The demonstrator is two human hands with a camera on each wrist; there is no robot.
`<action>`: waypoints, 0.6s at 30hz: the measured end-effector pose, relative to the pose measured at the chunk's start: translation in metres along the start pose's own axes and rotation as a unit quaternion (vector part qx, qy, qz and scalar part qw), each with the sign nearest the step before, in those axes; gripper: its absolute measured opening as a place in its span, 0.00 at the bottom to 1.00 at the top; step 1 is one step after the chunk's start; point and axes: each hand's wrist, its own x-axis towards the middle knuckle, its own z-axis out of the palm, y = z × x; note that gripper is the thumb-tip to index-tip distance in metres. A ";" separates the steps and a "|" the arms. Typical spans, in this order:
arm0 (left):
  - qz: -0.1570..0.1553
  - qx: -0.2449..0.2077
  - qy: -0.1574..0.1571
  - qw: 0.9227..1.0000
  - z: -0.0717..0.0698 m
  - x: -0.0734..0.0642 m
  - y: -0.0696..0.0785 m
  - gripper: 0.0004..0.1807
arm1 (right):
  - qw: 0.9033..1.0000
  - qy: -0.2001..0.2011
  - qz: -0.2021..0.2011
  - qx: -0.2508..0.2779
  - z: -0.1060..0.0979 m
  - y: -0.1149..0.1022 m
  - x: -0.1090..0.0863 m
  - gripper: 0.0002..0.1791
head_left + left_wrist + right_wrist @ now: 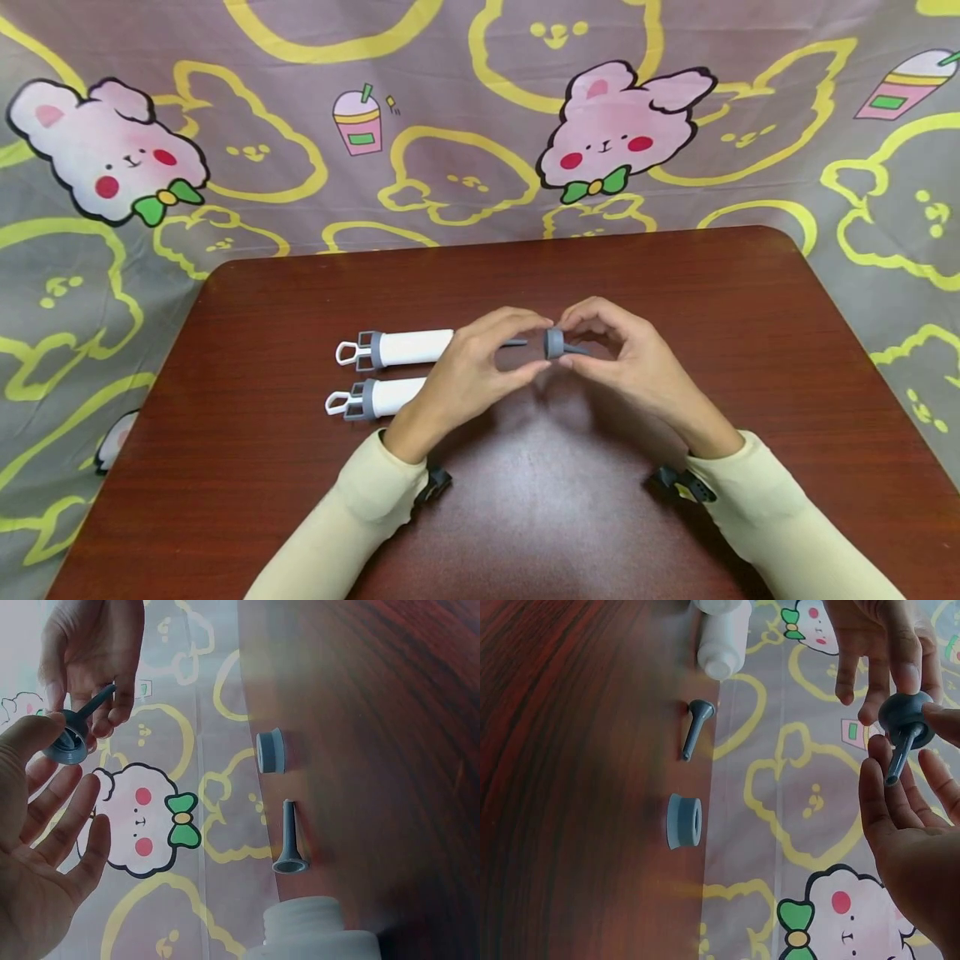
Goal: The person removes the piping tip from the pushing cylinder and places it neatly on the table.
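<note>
Between both hands, above the table, is a grey screw cap (554, 343) with a thin nozzle (902, 756) sticking out of it toward the right. My left hand (491, 358) pinches the cap's rim from the left with thumb and fingers. From the other side my right hand (633, 354) holds it between thumb and fingertips, around the nozzle side. In the left wrist view the cap's hollow side shows. On the table behind the hands lie a loose grey nozzle (290, 840) and a grey ring cap (271, 752); the hands hide the ring cap in the head view.
Two white tubes, a far one (412, 347) and a near one (393, 397), lie left on the brown table (262, 500), with grey collars and white loop handles. My left hand and forearm partly cover them. A patterned cloth (450, 100) hangs behind the table.
</note>
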 end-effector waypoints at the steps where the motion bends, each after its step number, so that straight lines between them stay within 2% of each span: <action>1: 0.000 0.001 0.001 1.000 0.000 0.000 0.000 0.20 | 1.000 0.001 0.001 -0.002 0.000 0.000 0.000 0.18; 18: -0.009 0.013 0.007 1.000 -0.009 -0.002 0.000 0.21 | 0.999 0.019 0.036 -0.021 -0.005 0.003 -0.004 0.15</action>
